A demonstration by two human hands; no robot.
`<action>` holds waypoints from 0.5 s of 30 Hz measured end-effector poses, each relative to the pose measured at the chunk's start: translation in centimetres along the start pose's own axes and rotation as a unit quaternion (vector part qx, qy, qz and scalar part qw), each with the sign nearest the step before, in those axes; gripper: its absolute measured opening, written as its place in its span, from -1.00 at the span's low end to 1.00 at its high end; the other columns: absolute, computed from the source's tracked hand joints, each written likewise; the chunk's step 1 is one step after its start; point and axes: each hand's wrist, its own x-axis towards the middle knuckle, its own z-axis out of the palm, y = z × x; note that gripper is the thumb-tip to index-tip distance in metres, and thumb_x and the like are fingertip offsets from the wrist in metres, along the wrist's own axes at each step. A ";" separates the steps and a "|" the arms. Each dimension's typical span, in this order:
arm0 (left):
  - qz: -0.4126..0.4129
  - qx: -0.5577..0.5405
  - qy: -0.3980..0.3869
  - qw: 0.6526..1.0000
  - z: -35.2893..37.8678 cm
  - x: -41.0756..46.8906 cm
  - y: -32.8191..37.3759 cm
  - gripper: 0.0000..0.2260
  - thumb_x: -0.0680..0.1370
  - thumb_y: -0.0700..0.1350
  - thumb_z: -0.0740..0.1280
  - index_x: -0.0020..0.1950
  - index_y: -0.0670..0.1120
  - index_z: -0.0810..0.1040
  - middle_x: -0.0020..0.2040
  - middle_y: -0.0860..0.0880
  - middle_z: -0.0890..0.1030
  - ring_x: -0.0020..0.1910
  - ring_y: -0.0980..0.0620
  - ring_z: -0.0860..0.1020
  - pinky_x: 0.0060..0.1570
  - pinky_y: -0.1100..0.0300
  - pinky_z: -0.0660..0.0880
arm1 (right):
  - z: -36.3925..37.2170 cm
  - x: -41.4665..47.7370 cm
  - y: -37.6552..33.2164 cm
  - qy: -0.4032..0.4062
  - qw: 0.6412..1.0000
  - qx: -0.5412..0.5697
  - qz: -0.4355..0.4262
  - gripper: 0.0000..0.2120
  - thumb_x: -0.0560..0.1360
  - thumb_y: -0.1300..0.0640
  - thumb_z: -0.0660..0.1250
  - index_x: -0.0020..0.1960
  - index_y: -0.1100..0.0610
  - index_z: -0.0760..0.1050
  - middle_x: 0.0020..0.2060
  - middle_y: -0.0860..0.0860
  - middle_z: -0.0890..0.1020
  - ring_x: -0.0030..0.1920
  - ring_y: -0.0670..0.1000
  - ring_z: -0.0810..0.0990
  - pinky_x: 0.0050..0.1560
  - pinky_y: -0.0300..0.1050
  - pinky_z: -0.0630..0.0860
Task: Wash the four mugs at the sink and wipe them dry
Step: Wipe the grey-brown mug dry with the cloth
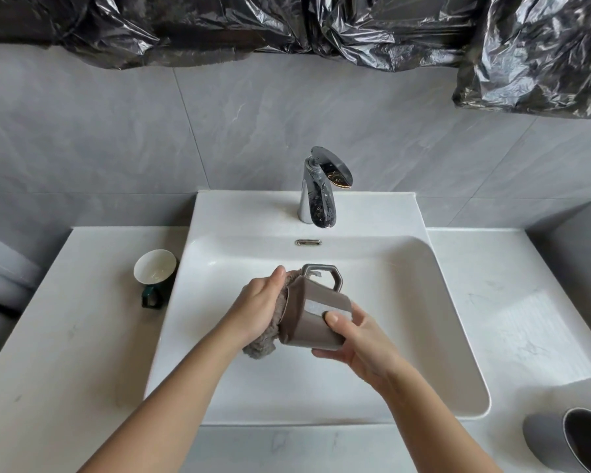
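Gripping brown mug [316, 312] sideways over sink [423, 302] with right hand [352, 339]. Clutching grey cloth [261, 343] at its mouth with left hand [260, 305]. Green mug [155, 273] on tabletop [65, 336], left of sink.

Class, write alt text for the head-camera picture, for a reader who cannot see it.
Over a white sink, the right hand holds a brown mug on its side while the left hand presses a fluffy cloth into its mouth. A green mug sits at left, a grey mug at right.
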 end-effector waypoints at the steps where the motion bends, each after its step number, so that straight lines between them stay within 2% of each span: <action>1: -0.010 0.002 0.008 1.000 0.2 0.1 -0.5 -0.11 0.37 0.58 -0.05 0.09 -0.17 0.58 0.05 -0.16 0.67 0.12 -0.07 0.60 0.28 -0.10 0.42 | 0.0 0.0 0.0 0.012 1.000 -0.023 -0.015 -0.33 0.13 -0.07 0.59 0.22 0.01 0.55 -0.01 0.05 0.69 -0.06 0.07 0.70 -0.14 -0.02 0.63; 4: -0.030 -0.018 0.018 0.999 0.7 0.3 -0.8 -0.12 0.34 0.61 -0.06 0.16 -0.07 0.60 0.14 -0.07 0.65 0.21 -0.02 0.56 0.34 -0.11 0.37 | -0.4 0.0 -0.4 0.050 0.993 -0.095 -0.048 -0.35 0.18 0.03 0.58 0.26 -0.04 0.53 0.05 0.06 0.67 -0.07 0.02 0.72 -0.13 0.01 0.65; 6: -0.021 -0.043 0.025 0.999 1.0 -0.1 -0.2 -0.35 0.45 0.48 -0.02 0.18 0.13 0.62 0.18 0.01 0.65 0.24 0.05 0.55 0.36 0.00 0.37 | -0.5 -0.1 -0.5 0.062 0.987 -0.132 -0.070 -0.33 0.18 0.06 0.59 0.27 -0.05 0.51 0.04 0.02 0.67 -0.09 -0.03 0.71 -0.12 0.04 0.67; 8: 0.017 -0.041 0.041 0.998 1.3 -0.8 0.8 -0.60 0.55 0.28 0.01 0.07 0.27 0.63 0.11 0.07 0.67 0.19 0.10 0.57 0.30 0.10 0.42 | -0.5 0.0 -0.3 0.077 0.984 -0.137 -0.081 -0.25 0.15 0.03 0.60 0.31 -0.04 0.49 0.07 0.02 0.66 -0.09 -0.03 0.72 -0.14 0.01 0.66; 9: 0.046 -0.041 0.046 0.997 1.6 -1.1 1.3 -0.64 0.59 0.20 0.05 0.12 0.24 0.63 0.12 0.10 0.66 0.18 0.18 0.57 0.29 0.15 0.43 | -0.5 0.1 -0.1 0.091 0.983 -0.134 -0.083 -0.24 0.16 0.04 0.60 0.33 -0.03 0.47 0.09 0.04 0.66 -0.08 -0.01 0.72 -0.16 -0.01 0.66; 11: 0.110 -0.023 0.071 0.991 2.2 -1.7 1.8 -0.72 0.65 0.01 0.17 0.30 0.06 0.57 0.19 0.15 0.61 0.16 0.40 0.51 0.25 0.35 0.40 | -0.5 0.4 0.3 0.124 0.984 -0.104 -0.081 -0.25 0.20 0.06 0.58 0.36 -0.01 0.45 0.12 0.08 0.64 -0.07 0.04 0.73 -0.15 -0.03 0.65; 12: 0.145 0.003 0.094 0.985 2.5 -1.8 1.8 -0.72 0.64 -0.10 0.21 0.34 -0.02 0.53 0.13 0.19 0.62 0.06 0.47 0.51 0.15 0.45 0.39 | -0.5 0.5 0.4 0.136 0.984 -0.081 -0.077 -0.25 0.21 0.04 0.58 0.37 0.00 0.44 0.12 0.10 0.65 -0.06 0.06 0.73 -0.15 -0.03 0.65; 13: 0.173 0.026 0.117 0.978 2.9 -1.9 1.8 -0.71 0.63 -0.18 0.24 0.35 -0.08 0.52 -0.03 0.25 0.63 -0.10 0.46 0.53 0.00 0.51 0.39 | -0.4 0.5 0.4 0.140 0.986 -0.055 -0.072 -0.25 0.21 0.02 0.57 0.37 0.02 0.45 0.11 0.10 0.66 -0.05 0.07 0.72 -0.15 -0.03 0.65; 15: 0.206 0.059 0.152 0.965 3.3 -1.9 1.4 -0.71 0.61 -0.22 0.26 0.33 -0.13 0.53 -0.37 0.28 0.53 -0.38 0.35 0.46 -0.25 0.52 0.33 | -0.4 0.3 0.5 0.132 0.989 0.008 -0.062 -0.37 0.27 0.03 0.53 0.32 0.06 0.49 0.04 0.09 0.69 -0.04 0.08 0.72 -0.15 -0.04 0.63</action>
